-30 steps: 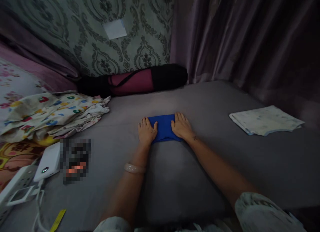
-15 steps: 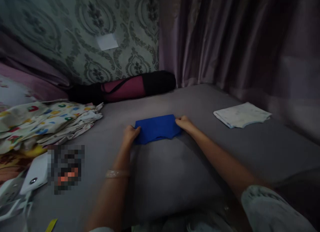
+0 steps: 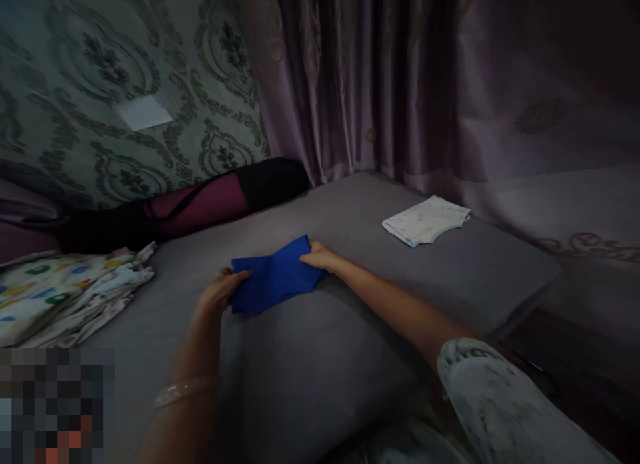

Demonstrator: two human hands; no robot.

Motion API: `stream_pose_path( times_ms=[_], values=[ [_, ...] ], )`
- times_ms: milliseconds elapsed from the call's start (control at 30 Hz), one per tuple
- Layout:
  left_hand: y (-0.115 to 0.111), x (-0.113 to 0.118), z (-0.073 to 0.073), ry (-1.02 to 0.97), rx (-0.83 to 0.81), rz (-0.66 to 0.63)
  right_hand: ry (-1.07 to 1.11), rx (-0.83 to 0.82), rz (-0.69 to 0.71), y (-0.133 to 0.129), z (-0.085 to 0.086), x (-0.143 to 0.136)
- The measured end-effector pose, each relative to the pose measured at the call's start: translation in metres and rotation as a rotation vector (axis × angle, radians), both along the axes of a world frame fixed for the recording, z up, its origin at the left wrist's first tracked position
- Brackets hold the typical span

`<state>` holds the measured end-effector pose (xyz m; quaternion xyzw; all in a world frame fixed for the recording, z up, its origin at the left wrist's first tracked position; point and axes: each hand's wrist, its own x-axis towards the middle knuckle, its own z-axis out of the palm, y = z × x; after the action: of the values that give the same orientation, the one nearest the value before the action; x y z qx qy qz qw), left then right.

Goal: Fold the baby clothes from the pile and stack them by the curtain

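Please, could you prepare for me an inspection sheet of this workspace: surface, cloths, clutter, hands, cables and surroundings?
Surface: grey sheet, spread beneath the cloths.
Cloths: blue cloth, bent between the hands; white cloth, folded, lying apart to the right.
Clutter: patterned cloth, rumpled, at the left edge; long bag along the wall; lower left corner pixelated, unreadable.
Hands: left hand grips the blue cloth's left end, right hand its right end.
Cables: nothing seen.
Surroundings: patterned wall with paper; curtain.
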<state>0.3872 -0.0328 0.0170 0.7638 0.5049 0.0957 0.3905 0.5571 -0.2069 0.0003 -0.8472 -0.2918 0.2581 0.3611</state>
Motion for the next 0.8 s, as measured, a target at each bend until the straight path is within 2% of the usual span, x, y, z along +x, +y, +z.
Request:
stream_pose_path(
  times_ms=[67,133,267,333,433,500,600,700,800],
  values=[
    [-0.008,0.008,0.014,-0.098,-0.092,0.058,0.125,0.089,-0.029,-0.011,0.0,0.004],
    [-0.019,0.02,0.028,-0.186,-0.143,0.06,0.286,0.159,-0.098,-0.027,0.002,0.015],
    [-0.047,0.054,0.044,-0.319,-0.106,-0.103,0.574,0.293,-0.253,-0.079,0.013,0.052],
    [-0.064,0.078,0.046,-0.348,-0.125,-0.222,0.601,0.305,-0.294,-0.11,0.022,0.075],
    [-0.097,0.123,0.044,-0.358,-0.188,-0.368,0.532,0.305,-0.367,-0.159,0.038,0.111],
    [-0.123,0.155,0.042,-0.374,-0.183,-0.399,0.453,0.279,-0.406,-0.189,0.049,0.133],
    [-0.165,0.198,0.038,-0.435,-0.218,-0.468,0.197,0.131,-0.457,-0.23,0.063,0.168],
    [-0.204,0.232,0.031,-0.5,-0.339,-0.521,-0.032,0.011,-0.458,-0.263,0.071,0.203],
    [-0.235,0.256,0.018,-0.57,-0.42,-0.562,-0.263,-0.102,-0.485,-0.286,0.072,0.236]
  ],
)
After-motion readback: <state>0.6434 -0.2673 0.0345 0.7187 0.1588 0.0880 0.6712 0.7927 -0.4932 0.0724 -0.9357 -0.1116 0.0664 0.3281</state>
